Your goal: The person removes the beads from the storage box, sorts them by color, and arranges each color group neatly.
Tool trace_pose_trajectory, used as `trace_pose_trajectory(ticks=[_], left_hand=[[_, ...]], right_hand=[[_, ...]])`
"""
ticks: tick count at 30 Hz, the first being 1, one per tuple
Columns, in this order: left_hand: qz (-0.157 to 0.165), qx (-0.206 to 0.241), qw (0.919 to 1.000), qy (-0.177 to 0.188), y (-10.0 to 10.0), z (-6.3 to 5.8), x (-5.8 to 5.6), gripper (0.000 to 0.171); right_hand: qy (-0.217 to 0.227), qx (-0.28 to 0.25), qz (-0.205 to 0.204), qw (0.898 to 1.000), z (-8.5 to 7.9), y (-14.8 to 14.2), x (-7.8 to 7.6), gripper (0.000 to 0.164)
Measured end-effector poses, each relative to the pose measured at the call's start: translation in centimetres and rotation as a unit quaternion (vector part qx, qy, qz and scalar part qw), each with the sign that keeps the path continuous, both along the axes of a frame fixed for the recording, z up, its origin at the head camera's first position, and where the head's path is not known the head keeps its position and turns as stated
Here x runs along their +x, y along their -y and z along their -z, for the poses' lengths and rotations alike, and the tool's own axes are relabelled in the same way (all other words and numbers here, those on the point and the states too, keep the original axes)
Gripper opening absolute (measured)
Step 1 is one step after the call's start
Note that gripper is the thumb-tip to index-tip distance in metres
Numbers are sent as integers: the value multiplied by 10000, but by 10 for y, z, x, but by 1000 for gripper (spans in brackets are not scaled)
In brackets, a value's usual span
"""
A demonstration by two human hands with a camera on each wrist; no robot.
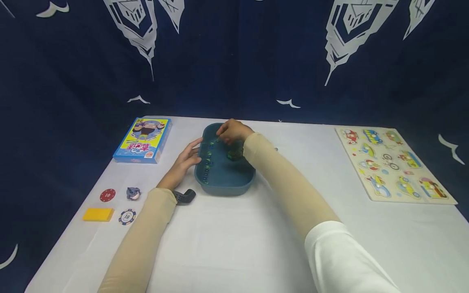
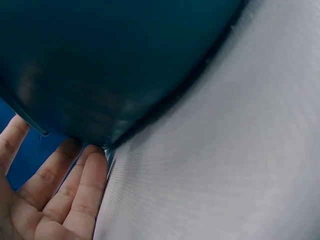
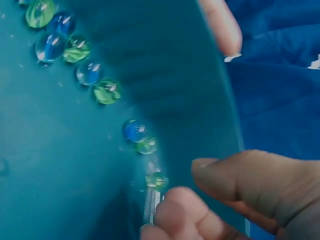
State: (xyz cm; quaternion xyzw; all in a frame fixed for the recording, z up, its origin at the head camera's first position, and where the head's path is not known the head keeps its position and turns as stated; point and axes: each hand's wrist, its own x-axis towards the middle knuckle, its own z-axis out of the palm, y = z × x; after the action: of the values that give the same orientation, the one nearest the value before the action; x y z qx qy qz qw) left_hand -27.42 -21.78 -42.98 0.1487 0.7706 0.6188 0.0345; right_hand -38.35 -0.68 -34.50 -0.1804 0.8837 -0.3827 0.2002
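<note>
In the blue-green tub (image 1: 225, 190), marbles (image 3: 106, 92) line the left wall; right hand (image 1: 234, 131) bent over the row's far end, can't tell if it's pinching anything. Left hand (image 1: 181, 162) spread, fingertips against the tub's outside. Risk: a knuckle bump or tub nudge could send marbles rolling.

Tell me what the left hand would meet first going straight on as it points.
Most likely the blue tub; the left hand appears to touch its outer side.
</note>
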Motion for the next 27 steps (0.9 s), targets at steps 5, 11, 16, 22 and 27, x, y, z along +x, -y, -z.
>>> trace_pose_trajectory(ticks=[5, 11, 16, 22, 27], left_hand=[[31, 17, 10000, 65, 0, 1, -1, 67], [-51, -80, 9999, 68, 1, 0, 0, 66], [-74, -120, 9999, 38, 0, 0, 0, 66], [-96, -158, 9998, 60, -2, 0, 0, 67], [-107, -163, 9998, 41, 0, 0, 0, 67]], right_hand=[[138, 451, 207, 9987, 10, 10, -4, 32], [-191, 533, 355, 9978, 17, 17, -6, 29], [-488, 809, 266, 9952, 19, 18, -6, 15], [-278, 981, -94, 9947, 14, 14, -5, 7], [-340, 640, -543, 9959, -4, 6, -3, 7]])
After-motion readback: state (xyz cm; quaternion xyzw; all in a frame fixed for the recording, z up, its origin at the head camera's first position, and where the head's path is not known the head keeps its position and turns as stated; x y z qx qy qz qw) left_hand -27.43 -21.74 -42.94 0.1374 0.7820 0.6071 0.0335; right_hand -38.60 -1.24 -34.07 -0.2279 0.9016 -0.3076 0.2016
